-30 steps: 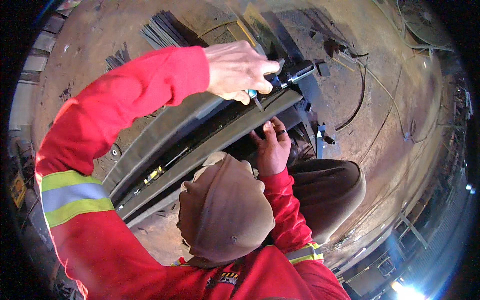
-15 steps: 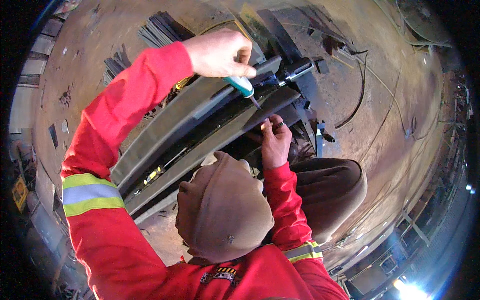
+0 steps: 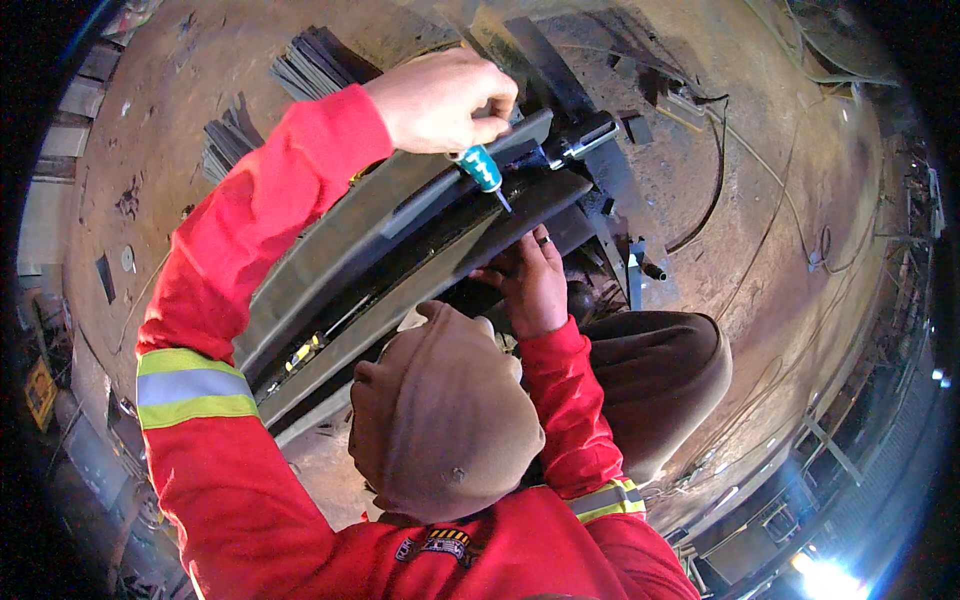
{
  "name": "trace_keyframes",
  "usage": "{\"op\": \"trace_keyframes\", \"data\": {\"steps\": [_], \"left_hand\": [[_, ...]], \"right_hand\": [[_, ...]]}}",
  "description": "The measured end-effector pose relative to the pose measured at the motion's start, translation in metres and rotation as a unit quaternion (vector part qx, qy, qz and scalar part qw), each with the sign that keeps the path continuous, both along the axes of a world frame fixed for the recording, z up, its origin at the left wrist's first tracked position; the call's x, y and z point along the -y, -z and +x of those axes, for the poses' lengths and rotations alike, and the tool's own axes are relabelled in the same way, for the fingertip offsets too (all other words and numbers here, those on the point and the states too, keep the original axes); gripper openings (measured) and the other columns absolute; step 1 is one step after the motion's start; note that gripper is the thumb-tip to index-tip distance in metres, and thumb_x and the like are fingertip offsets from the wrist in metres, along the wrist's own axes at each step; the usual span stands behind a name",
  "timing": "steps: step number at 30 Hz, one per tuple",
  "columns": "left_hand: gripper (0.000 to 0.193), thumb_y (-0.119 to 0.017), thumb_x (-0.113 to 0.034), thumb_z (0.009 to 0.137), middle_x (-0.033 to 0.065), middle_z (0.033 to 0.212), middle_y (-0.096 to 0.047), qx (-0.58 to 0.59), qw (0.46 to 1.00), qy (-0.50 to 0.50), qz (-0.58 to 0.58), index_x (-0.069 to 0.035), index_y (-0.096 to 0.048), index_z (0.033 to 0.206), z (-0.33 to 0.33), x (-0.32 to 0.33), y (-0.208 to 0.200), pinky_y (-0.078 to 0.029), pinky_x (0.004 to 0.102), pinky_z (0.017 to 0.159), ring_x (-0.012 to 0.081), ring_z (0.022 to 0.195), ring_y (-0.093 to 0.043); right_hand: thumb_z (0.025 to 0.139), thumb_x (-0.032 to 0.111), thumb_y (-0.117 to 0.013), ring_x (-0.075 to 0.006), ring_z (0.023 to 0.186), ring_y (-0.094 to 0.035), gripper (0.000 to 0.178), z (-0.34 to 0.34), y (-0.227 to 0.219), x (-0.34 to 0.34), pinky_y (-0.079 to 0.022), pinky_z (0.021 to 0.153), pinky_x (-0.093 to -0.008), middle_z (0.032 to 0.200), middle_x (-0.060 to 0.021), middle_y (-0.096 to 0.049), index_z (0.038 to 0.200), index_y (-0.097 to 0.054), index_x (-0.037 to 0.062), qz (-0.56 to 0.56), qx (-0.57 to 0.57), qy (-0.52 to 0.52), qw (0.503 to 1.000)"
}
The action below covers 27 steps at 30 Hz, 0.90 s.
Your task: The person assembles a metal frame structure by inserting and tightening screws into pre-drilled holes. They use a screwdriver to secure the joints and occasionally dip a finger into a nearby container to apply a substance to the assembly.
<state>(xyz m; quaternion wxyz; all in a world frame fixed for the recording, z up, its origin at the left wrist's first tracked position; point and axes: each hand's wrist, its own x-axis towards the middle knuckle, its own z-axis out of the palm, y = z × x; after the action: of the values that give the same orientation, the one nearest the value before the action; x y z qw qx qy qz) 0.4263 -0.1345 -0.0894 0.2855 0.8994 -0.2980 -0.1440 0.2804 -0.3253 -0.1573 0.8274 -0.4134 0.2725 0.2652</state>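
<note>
My left hand [image 3: 445,105] is closed around the top of a teal-and-white-handled screwdriver [image 3: 482,170]. Its thin shank slants down to the dark end of a long steel beam [image 3: 400,275]; whether the tip touches the metal is unclear. Below that edge, my right hand [image 3: 535,290] reaches up with fingers stretched and apart, fingertips at the beam's near side. Its thumb lies partly in shadow under the beam. Beyond the screwdriver, a shiny metal cylinder [image 3: 590,140] sits at the end of the parallel beams.
Another screwdriver with a yellow handle [image 3: 305,350] lies between the beams. Bundled flat metal strips [image 3: 320,65] rest on the floor at the far left. A dark cable [image 3: 715,200] curves across the floor at the right. My bent right knee [image 3: 660,390] is beside my right forearm.
My right hand has shifted slightly left and turned, its fingers going from pinched together to spread. The screwdriver has moved a little left and stands more upright.
</note>
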Motion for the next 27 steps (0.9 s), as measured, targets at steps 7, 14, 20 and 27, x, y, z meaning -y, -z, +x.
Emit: {"op": "trace_keyframes", "data": {"steps": [7, 14, 20, 27], "left_hand": [[0.028, -0.07, -0.035, 0.074, 0.0058, 0.075, -0.057, 0.256, 0.945, 0.171, 0.108, -0.009, -0.06, 0.076, -0.027, 0.03, -0.007, -0.045, 0.0357, 0.073, 0.0214, 0.08, -0.058], [0.008, -0.059, -0.016, 0.076, 0.0037, 0.077, -0.054, 0.279, 0.928, 0.205, 0.137, -0.008, -0.061, 0.076, -0.06, 0.043, 0.013, -0.043, 0.0383, 0.083, 0.0206, 0.085, -0.055], [0.017, -0.059, -0.016, 0.077, 0.0033, 0.078, -0.055, 0.279, 0.903, 0.289, 0.152, -0.006, -0.065, 0.09, -0.043, 0.042, 0.016, -0.043, 0.0326, 0.073, 0.0181, 0.082, -0.055], [0.013, -0.064, -0.021, 0.08, 0.0062, 0.068, -0.057, 0.133, 0.891, 0.342, 0.267, -0.008, -0.063, 0.078, -0.024, 0.072, -0.005, -0.049, 0.0396, 0.062, 0.0255, 0.071, -0.059]], "right_hand": [[0.096, 0.021, -0.045, -0.0159, 0.072, -0.055, 0.015, 0.0, 0.01, -0.003, -0.046, 0.066, -0.0317, 0.082, -0.0018, -0.057, 0.099, -0.056, 0.012, 0.08, -0.085, 0.075, 0.99], [0.098, 0.02, -0.045, -0.0176, 0.071, -0.055, 0.019, -0.011, 0.014, -0.017, -0.047, 0.067, -0.0331, 0.081, -0.0051, -0.056, 0.09, -0.055, 0.0054, 0.102, -0.032, 0.189, 0.976], [0.09, 0.003, -0.052, -0.0175, 0.084, -0.061, 0.033, -0.026, 0.023, -0.026, -0.054, 0.073, -0.0311, 0.098, -0.0102, -0.06, 0.123, -0.045, 0.0001, 0.021, 0.031, 0.226, 0.973], [0.085, 0.001, -0.055, -0.0146, 0.091, -0.057, 0.038, -0.029, 0.028, -0.029, -0.047, 0.082, -0.0277, 0.102, -0.0082, -0.062, 0.124, -0.055, 0.0023, -0.028, 0.061, 0.2, 0.977]]}}
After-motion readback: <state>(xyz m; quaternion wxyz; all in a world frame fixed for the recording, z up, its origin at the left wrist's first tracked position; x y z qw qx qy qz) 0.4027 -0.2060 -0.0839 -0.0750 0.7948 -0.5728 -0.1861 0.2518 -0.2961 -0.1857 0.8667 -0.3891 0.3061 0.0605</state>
